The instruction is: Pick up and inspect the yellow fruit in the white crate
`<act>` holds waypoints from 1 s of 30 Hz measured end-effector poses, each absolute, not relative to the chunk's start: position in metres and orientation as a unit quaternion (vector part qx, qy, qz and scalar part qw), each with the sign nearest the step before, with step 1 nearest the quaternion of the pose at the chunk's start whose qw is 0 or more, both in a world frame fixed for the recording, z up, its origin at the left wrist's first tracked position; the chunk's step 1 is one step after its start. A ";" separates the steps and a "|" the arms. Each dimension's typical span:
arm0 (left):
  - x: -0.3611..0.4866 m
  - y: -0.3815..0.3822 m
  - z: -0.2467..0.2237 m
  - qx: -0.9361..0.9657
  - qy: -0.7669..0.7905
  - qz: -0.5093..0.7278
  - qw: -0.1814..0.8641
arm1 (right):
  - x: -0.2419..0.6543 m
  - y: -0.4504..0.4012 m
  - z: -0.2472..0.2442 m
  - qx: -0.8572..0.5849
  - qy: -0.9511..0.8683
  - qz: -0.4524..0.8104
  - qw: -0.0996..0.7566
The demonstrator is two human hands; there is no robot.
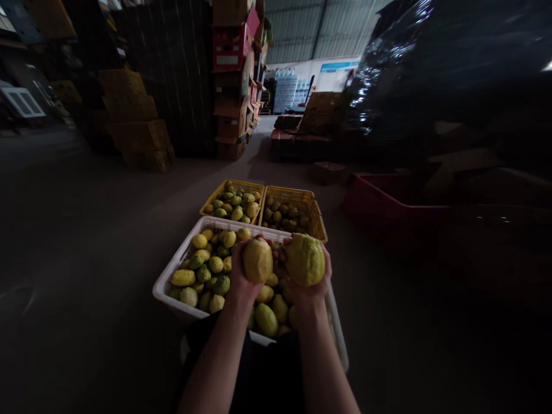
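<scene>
At about nine o'clock of the scene the floor (77, 276) lies bare and dark, with stacked cardboard boxes (135, 123) well back at ten o'clock. In the middle a white crate (172, 275) full of yellow-green fruit sits directly in front of the person, its near edge touching the dark lap. The left hand (245, 276) is wrapped around a pale yellow fruit (257, 260), fingers curled behind it and the palm cupping it from below, so the skin faces the camera; it is raised just above the pile, around the crate's centre. Just beside it, at its three o'clock, the right hand (308, 284) grips a larger bumpy fruit (305, 260) the same way, cupped from beneath; the two fruits nearly touch. Beyond the crate at twelve o'clock, two yellow baskets (297, 198) stand side by side, each partly filled and touching the white rim. To the right, at two o'clock, a red crate (388, 198) and dark wrapped goods (431, 75) crowd that side, so open room lies mostly to the left.
</scene>
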State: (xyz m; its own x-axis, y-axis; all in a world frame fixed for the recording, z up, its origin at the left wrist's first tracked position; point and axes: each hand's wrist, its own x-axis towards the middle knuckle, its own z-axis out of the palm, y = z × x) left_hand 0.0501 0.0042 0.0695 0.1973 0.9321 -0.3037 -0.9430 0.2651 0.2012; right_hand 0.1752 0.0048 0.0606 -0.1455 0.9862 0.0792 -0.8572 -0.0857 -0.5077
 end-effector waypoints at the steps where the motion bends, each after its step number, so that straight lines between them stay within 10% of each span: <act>1: 0.050 0.004 0.070 -0.017 0.186 0.604 0.775 | 0.175 0.005 0.060 -0.147 -0.223 0.720 0.641; 30: 0.051 0.007 0.067 -0.039 0.189 0.603 0.774 | 0.174 0.007 0.060 -0.151 -0.193 0.718 0.652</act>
